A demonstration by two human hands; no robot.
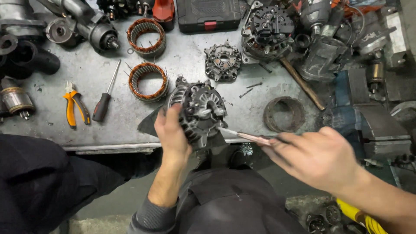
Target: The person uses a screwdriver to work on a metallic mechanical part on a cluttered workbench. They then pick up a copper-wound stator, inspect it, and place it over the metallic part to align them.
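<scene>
At the near edge of a metal workbench (99, 86), the left hand (172, 132) grips an alternator (200, 110) while the right hand (318, 158) grasps a thin tool (242, 135) whose tip touches its housing.

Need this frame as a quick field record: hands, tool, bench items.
left hand: grips alternator at the bench edge
right hand: holds a thin tool, tip against the alternator housing
bench: grey metal
left of alternator: two copper stator windings, screwdriver, orange-handled pliers
behind: rectifier plate
right: metal ring, hammer handle
</scene>
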